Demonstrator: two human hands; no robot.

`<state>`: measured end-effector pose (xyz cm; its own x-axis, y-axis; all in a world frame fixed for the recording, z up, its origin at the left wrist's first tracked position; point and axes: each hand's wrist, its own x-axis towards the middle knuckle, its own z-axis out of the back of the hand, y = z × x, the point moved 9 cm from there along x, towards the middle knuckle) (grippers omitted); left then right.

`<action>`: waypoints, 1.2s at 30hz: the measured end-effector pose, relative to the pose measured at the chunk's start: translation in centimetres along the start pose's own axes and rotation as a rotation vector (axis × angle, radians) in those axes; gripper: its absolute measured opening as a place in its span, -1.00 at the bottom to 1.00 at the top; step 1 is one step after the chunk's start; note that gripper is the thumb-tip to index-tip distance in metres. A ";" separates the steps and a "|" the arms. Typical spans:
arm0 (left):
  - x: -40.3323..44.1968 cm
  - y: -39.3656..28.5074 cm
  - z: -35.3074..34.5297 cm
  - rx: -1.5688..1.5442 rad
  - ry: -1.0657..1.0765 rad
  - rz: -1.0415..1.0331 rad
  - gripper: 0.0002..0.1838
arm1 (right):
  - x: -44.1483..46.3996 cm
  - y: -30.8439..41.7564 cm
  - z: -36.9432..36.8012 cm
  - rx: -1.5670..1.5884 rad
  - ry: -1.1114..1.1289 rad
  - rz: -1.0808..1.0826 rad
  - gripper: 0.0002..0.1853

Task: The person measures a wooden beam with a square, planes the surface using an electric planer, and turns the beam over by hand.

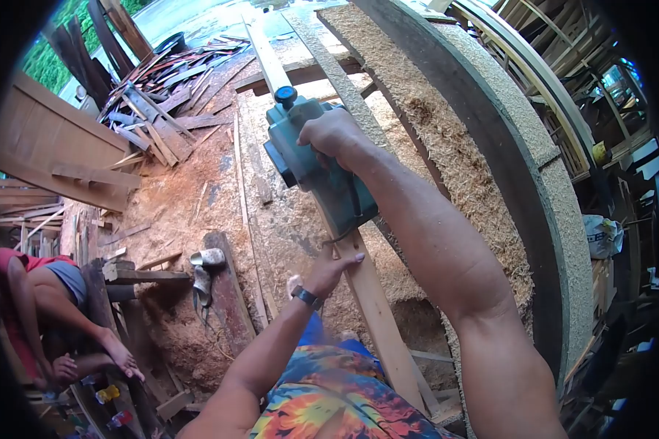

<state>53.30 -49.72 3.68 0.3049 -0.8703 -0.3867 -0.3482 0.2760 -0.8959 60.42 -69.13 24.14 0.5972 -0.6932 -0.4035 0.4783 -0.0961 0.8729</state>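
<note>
A green electric planer (322, 183) sits on a long, narrow wooden board (379, 311). My right hand (333, 135) is closed around the planer's handle, near its dark front knob. Behind the planer, my left hand (328, 269) grips the board, thumb across the top and fingers at its left edge. A dark cord loops by the planer's rear end. The board runs from beside my body to beyond the tool, and the planer's underside is hidden.
Right of the board lie thick planks (454, 139) covered in shavings. Sawdust (187, 190) coats the ground at left, with scrap wood (176, 88) heaped behind. A grey power tool (206, 257) rests on a timber. Another person (51, 293) sits at far left.
</note>
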 end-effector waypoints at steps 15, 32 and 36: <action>9.5 -7.2 6.2 0.053 0.001 0.015 -0.15 | 10.7 4.9 -1.3 0.001 -0.017 -0.044 -0.81; 20.3 -15.0 11.4 -0.062 0.067 -0.042 -0.33 | 22.8 10.8 -2.5 0.023 -0.023 -0.020 -0.80; 23.5 -15.5 13.3 0.008 0.089 0.049 -0.28 | 26.1 11.9 -2.7 0.025 -0.035 -0.012 -0.79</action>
<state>77.69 -69.05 5.52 0.2077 -0.8884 -0.4094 -0.3532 0.3222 -0.8783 83.50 -86.43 23.25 0.5686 -0.7162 -0.4047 0.4691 -0.1218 0.8747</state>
